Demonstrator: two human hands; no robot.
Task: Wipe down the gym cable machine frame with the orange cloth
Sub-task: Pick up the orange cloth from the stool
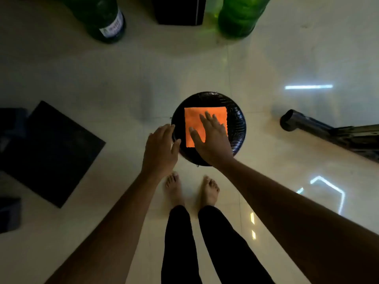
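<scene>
orange cloth point(205, 125) lies flat and folded square on top of a round black stool point(238, 128) standing on the pale tiled floor point(123, 83), right in front of the person's bare feet. right hand point(211, 140) is spread out, fingers straight, palm resting on the cloth's near right part, not gripping it. left hand point(160, 148) is loosely open too, fingers against the stool's left rim, holding nothing. dark metal tube point(303, 124) with an open end lies on the floor well apart to the right, likely part of the cable machine frame, can't confirm. two green bottles point(238, 19) stand at the far edge, a black flat mat point(51, 152) on the left. wiping not started, cloth needs picking up first. risks: flat palm could just slide the cloth off the stool's glossy curved top instead of lifting it; a push on the rim may tip or scoot the stool on the slick tile; cloth could unfold when pinched at one corner; dim light makes the frame hard to see.
</scene>
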